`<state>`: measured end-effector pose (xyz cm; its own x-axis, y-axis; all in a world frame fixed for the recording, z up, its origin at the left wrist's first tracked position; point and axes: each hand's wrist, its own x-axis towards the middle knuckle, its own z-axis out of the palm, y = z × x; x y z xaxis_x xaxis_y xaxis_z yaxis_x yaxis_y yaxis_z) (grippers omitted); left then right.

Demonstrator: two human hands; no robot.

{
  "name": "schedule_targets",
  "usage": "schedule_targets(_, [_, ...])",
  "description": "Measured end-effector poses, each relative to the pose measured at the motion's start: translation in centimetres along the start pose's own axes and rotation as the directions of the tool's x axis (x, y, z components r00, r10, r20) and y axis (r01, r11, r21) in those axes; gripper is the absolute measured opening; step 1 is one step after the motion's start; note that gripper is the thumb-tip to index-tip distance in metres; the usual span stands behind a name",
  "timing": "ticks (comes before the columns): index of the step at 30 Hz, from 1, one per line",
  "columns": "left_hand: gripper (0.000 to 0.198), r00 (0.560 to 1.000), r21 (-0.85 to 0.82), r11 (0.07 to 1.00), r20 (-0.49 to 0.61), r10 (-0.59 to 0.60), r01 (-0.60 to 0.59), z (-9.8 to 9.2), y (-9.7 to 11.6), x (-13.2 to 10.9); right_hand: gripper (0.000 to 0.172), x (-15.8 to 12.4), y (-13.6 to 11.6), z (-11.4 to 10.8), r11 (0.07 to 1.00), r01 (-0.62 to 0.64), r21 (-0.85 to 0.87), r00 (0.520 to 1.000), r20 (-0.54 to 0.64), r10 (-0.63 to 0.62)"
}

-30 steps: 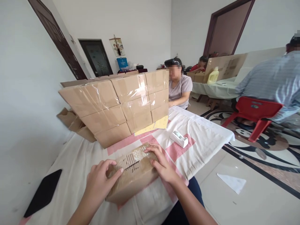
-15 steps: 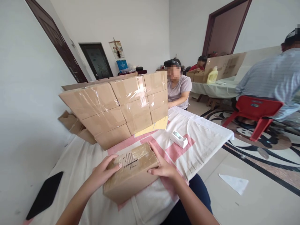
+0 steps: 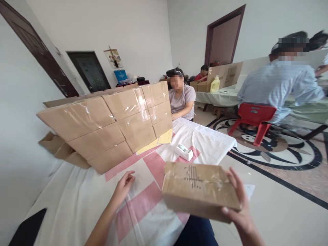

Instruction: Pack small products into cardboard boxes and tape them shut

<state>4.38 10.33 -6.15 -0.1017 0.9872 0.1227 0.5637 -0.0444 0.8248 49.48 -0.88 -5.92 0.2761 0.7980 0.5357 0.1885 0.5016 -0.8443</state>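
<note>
My right hand (image 3: 238,208) grips a taped brown cardboard box (image 3: 200,188) by its right end and holds it in the air, past the table's right edge. Black printed marks show on the box's top. My left hand (image 3: 123,186) hovers over the white and pink tablecloth (image 3: 84,201), fingers loosely curled and empty. A white tape dispenser (image 3: 183,152) lies on the cloth beyond the box. A stack of sealed cardboard boxes (image 3: 107,123) stands at the back of the table.
A black phone (image 3: 27,230) lies at the table's near left corner. Flat cardboard pieces (image 3: 58,150) lean by the left wall. A person (image 3: 180,99) sits behind the stack. Another person (image 3: 279,85) sits on a red chair (image 3: 252,118) at a second table on the right.
My right hand has lifted the box off the table and carried it right. My left hand let go of it and stayed over the cloth. The view swung right.
</note>
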Motion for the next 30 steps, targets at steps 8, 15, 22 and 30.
schedule_targets(8, [0.043,0.997,0.201,0.979,0.075,0.02,-0.035,1.6,-2.8,0.1,0.1,12.2,4.8,-2.2,0.888,0.21,-0.41,0.799,-0.451,-0.397])
schedule_targets(15, [0.035,0.974,0.282,0.946,0.201,0.104,-0.159,2.0,-1.4,-0.3,0.088,21.2,13.5,1.7,0.775,-0.042,-0.63,0.958,-0.247,-0.149])
schedule_targets(22, [0.041,0.978,0.349,0.928,0.199,0.062,-0.13,1.0,-0.9,0.8,0.085,28.2,15.0,9.7,0.654,-0.103,-0.749,0.994,-0.104,0.037])
schedule_targets(30, [0.041,0.991,0.154,0.988,0.131,-0.006,-0.014,1.7,-0.8,-0.8,0.083,29.3,8.2,8.6,0.704,-0.258,-0.662,0.933,0.02,0.361])
